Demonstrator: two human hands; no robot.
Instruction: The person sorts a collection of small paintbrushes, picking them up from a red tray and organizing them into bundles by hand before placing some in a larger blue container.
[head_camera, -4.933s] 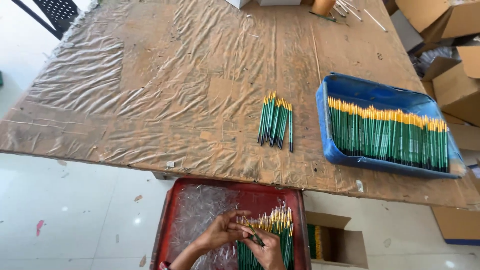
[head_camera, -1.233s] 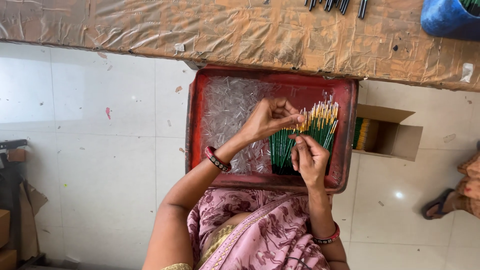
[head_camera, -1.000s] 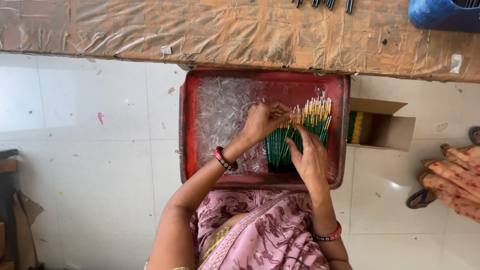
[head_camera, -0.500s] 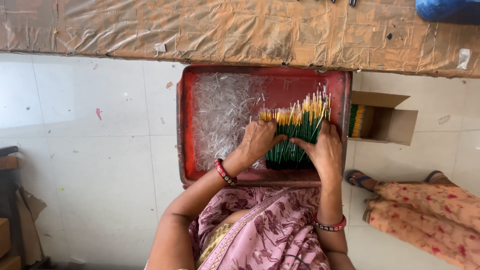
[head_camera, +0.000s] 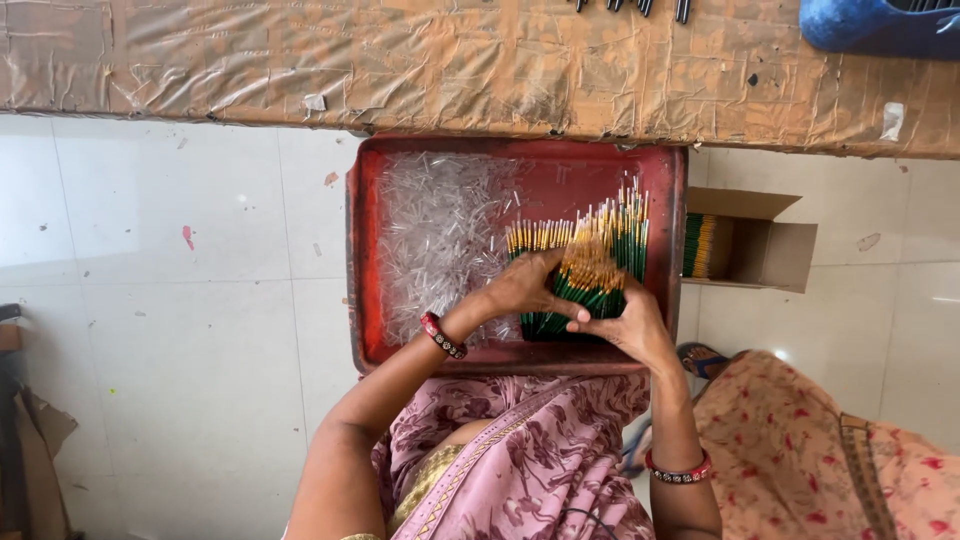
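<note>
A red tray (head_camera: 360, 250) rests on my lap below the table edge. Its left half holds a heap of clear plastic tubes (head_camera: 440, 230); its right half holds green brushes with yellow ends (head_camera: 625, 225). My left hand (head_camera: 525, 285) and my right hand (head_camera: 625, 325) meet over the brushes. Together they grip a small bundle of green brushes (head_camera: 585, 280), tilted with its yellow ends up. My left wrist wears a red bangle, my right wrist another.
A table wrapped in brown taped plastic (head_camera: 450, 60) runs across the top, with a blue tray (head_camera: 875, 25) at its right end. An open cardboard box (head_camera: 765, 245) with green brushes stands right of the red tray. Another person's patterned clothing (head_camera: 830, 450) is at lower right.
Earlier I looked at the tabletop; the view has since dropped to the lap tray. My hands lowered onto the brushes and gathered a bundle. Another person's legs moved in at the right.
</note>
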